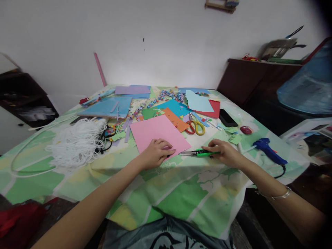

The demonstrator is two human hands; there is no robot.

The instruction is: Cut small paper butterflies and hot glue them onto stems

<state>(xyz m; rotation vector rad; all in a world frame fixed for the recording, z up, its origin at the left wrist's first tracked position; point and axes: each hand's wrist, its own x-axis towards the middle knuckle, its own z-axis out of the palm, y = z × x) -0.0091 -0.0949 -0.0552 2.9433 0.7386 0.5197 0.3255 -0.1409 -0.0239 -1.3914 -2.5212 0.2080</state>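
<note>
The pink sheet [158,129] lay near the front of the worktop [150,178], in front of the person and partly over an orange sheet [177,121]. The left hand [158,151] rested on its near side, palm down, fingers loosely spread and gripping nothing. The right hand [225,152] had its fingers closed round a green cutter [199,152], whose blade pointed left at the sheet's near right edge; I couldn't tell if the tip touched it.

Plenty crowded in around them. Just beyond the sheet's right corner lay red scissors [191,128] and yellow scissors [200,129], close together. Farther back were a pale blue sheet [199,102], overlapping a red one [216,108], and a black phone [228,118]. A blue glue gun [269,150] sat right of the right hand, near the forearm, its cord hanging over the edge. Well to the left, white cord [79,142] was heaped in a tangle, with a blue folder [107,106] behind it. Paper scraps [119,129] littered the space between heap and sheet.
</note>
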